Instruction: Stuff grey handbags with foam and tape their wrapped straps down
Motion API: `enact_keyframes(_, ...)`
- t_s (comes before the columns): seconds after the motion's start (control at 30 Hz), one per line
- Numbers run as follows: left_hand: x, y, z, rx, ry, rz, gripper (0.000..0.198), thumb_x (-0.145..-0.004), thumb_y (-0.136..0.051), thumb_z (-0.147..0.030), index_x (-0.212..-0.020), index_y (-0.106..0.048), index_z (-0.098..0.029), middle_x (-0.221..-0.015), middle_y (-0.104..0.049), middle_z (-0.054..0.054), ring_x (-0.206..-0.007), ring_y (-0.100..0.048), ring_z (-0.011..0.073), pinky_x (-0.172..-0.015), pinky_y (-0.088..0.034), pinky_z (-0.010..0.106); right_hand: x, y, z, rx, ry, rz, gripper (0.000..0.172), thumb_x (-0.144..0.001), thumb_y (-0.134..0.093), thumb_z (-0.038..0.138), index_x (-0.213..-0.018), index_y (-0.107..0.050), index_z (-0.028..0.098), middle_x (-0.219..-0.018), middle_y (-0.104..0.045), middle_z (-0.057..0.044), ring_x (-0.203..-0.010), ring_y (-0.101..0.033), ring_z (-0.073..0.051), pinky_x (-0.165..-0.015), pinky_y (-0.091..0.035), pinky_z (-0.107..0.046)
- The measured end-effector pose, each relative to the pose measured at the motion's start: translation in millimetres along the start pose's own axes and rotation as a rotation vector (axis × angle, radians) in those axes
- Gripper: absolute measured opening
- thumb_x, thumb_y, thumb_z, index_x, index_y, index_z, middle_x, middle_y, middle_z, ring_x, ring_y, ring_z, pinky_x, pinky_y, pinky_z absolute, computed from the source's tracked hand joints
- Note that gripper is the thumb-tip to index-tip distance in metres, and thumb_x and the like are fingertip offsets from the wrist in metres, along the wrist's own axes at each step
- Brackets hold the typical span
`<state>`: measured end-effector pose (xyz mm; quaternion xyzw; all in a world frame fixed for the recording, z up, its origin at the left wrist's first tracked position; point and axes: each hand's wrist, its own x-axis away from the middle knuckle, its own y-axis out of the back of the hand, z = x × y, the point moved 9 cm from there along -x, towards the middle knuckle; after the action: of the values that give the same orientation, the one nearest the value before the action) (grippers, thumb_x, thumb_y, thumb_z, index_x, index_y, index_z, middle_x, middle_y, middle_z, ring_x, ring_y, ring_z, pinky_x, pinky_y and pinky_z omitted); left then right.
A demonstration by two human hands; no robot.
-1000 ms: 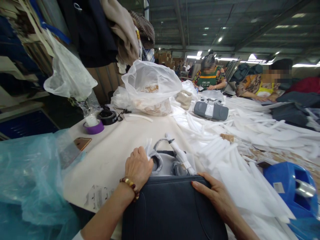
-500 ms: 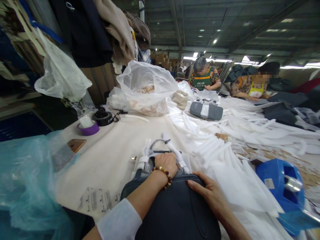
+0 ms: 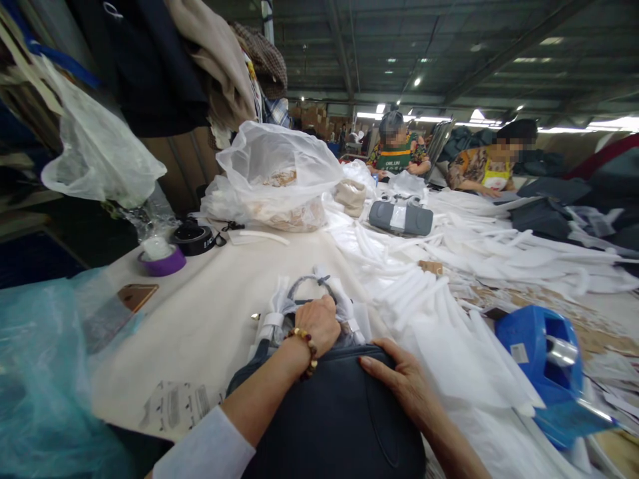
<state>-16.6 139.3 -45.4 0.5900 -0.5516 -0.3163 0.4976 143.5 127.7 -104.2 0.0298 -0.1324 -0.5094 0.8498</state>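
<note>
Dark handbag (image 3: 334,419) lying on the bench (image 3: 210,313) at the near edge, directly below the camera, its mouth pointing away from the person; wrapped handles (image 3: 299,293), bound in white sheeting, rising from the far end of the handbag. Left hand (image 3: 318,324) curling closed over the base of the wrapped handles, a bead bracelet (image 3: 303,342) sitting on its wrist; right hand (image 3: 399,379) lying open and flat on the handbag's upper right edge, fingers extended toward the left hand, the two hands near each other but apart.

Just right of the handbag, a spread of white sleeves (image 3: 449,299) covering the bench and running off beyond it; further right of the handbag, a blue tape dispenser (image 3: 542,352) resting on that spread. Left of the handbag, a printed label sheet (image 3: 174,406) lying flat; further left, a teal plastic bag (image 3: 40,372) filling the corner, with a phone (image 3: 136,295) lying at its upper edge.

Beyond the handbag to the left, a purple tape roll (image 3: 162,261) and a black tape roll (image 3: 194,238) sitting side by side; straight beyond the handbag, a large clear bag (image 3: 279,166) standing full of pale material; beyond and right of the handbag, a grey bag (image 3: 399,218) lying among the sleeves. Well beyond the handbag, two other people (image 3: 397,143) (image 3: 492,169) working at the far end of the bench; above and left of the handbag, hanging garments (image 3: 174,60) and a white plastic bag (image 3: 94,156) suspended beside them.
</note>
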Motion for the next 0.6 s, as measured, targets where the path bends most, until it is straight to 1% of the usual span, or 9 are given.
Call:
enact_keyframes(0.07, -1.7, 1.3, 6.2, 0.076, -0.002, 0.024, 0.022, -0.079, -0.061, -0.023, -0.097, -0.058, -0.011, -0.091, -0.064, 0.007, -0.088, -0.061, 0.0211, -0.076, -0.047, 0.033, -0.2, -0.4, -2.5, -0.02, -0.011, 0.006, 0.036, -0.069, -0.066, 0.052, -0.086, -0.061, 0.02, -0.071, -0.058, 0.003, -0.067, -0.055, -0.016, -0.057, -0.042, -0.023)
enact_keyframes(0.17, -4.2, -2.1, 16.3, 0.217, -0.03, 0.096, 0.034, -0.06, -0.075, -0.024, -0.087, -0.059, -0.014, -0.083, -0.065, 0.003, -0.082, -0.062, 0.0203, -0.064, -0.044, 0.025, 0.3, 0.1, -3.1, -0.033, -0.003, 0.006, 0.035, -0.07, -0.067, 0.051, -0.087, -0.061, 0.021, -0.072, -0.058, 0.004, -0.067, -0.054, -0.016, -0.057, -0.042, -0.023)
enact_keyframes(0.23, -6.5, -7.4, 22.4, 0.314, -0.048, 0.141, 0.039, -0.054, -0.078, -0.023, -0.087, -0.058, -0.015, -0.082, -0.064, 0.001, -0.079, -0.061, 0.0185, -0.06, -0.043, 0.023, 1.1, 1.0, -2.0, -0.033, 0.008, 0.001, 0.034, -0.07, -0.067, 0.051, -0.085, -0.061, 0.021, -0.071, -0.058, 0.004, -0.066, -0.054, -0.016, -0.057, -0.042, -0.023)
enact_keyframes(0.33, -10.4, -17.5, 28.7, 0.435, -0.051, 0.188, 0.04, -0.054, -0.077, -0.019, -0.089, -0.057, -0.013, -0.078, -0.063, 0.0, -0.074, -0.061, 0.0161, -0.057, -0.043, 0.022, 2.3, 0.7, -1.3, -0.048, 0.009, 0.006, 0.034, -0.07, -0.067, 0.051, -0.084, -0.06, 0.021, -0.069, -0.057, 0.004, -0.064, -0.053, -0.015, -0.055, -0.041, -0.023)
enact_keyframes(0.4, -11.9, -23.7, 29.7, 0.482, -0.048, 0.215, 0.034, -0.059, -0.074, -0.018, -0.088, -0.057, -0.012, -0.073, -0.062, -0.001, -0.068, -0.06, 0.014, -0.056, -0.043, 0.022, 3.1, -0.2, -2.1, -0.064, 0.0, 0.01, 0.034, -0.069, -0.067, 0.051, -0.083, -0.06, 0.021, -0.068, -0.057, 0.004, -0.063, -0.053, -0.015, -0.054, -0.041, -0.023)
enact_keyframes(0.53, -11.4, -29.4, 25.7, 0.468, -0.064, 0.26, 0.013, -0.072, -0.068, -0.02, -0.075, -0.057, -0.013, -0.063, -0.055, -0.005, -0.056, -0.052, 0.01, -0.054, -0.042, 0.023, 4.1, -1.4, -2.0, -0.073, -0.002, 0.012, 0.034, -0.069, -0.068, 0.05, -0.084, -0.059, 0.021, -0.069, -0.057, 0.004, -0.064, -0.053, -0.015, -0.055, -0.041, -0.023)
enact_keyframes(0.6, -10.2, -28.5, 22.8, 0.427, -0.078, 0.272, 0.016, -0.075, -0.066, -0.023, -0.068, -0.055, -0.014, -0.059, -0.052, -0.005, -0.054, -0.05, 0.0096, -0.054, -0.041, 0.023, 4.3, -0.8, -0.7, -0.061, 0.004, 0.005, 0.034, -0.069, -0.067, 0.05, -0.084, -0.059, 0.021, -0.07, -0.057, 0.004, -0.065, -0.053, -0.015, -0.056, -0.041, -0.023)
